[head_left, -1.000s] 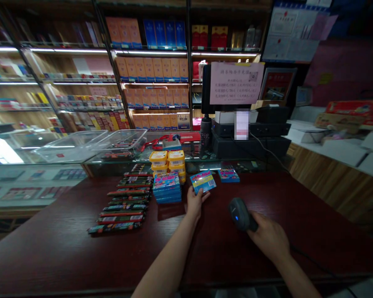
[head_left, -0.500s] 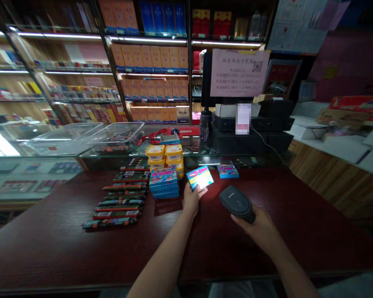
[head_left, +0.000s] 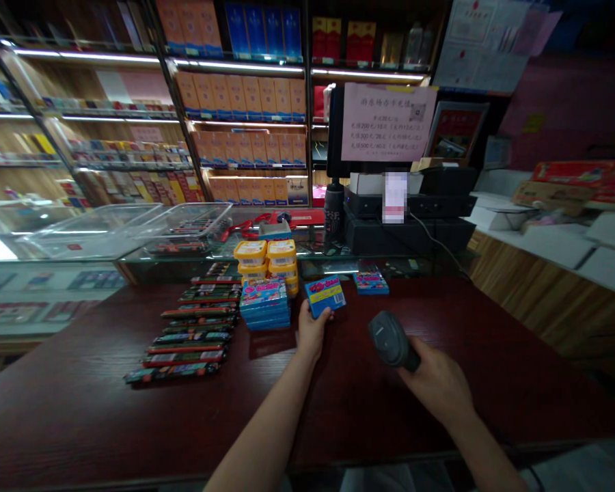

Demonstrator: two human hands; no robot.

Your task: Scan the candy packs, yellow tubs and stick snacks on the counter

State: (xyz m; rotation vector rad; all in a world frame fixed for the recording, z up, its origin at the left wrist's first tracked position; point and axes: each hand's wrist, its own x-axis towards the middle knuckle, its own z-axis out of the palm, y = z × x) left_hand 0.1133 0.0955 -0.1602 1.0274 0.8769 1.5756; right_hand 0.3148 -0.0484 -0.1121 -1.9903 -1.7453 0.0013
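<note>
My left hand (head_left: 312, 332) is closed on a small blue and yellow box (head_left: 326, 296), tilted so its barcode side faces me. In my right hand (head_left: 437, 378) is a dark handheld barcode scanner (head_left: 389, 338), its head angled up and to the left, apart from the box. Left of the held box stands a stack of similar blue boxes (head_left: 264, 304). Behind that stack are yellow-lidded tubs (head_left: 281, 254), piled up. Another small pile of blue boxes (head_left: 372, 281) lies to the right, near the glass.
Several long, dark-wrapped packets (head_left: 189, 342) lie in a column on the wooden counter (head_left: 348, 424). Clear plastic bins (head_left: 195, 222) stand on the glass case behind. A monitor with a paper sign (head_left: 387, 123) and black machines (head_left: 410, 232) are at the back right.
The bright glare on the held box has gone, and its barcode now shows. My right hand has turned the scanner and moved it slightly right.
</note>
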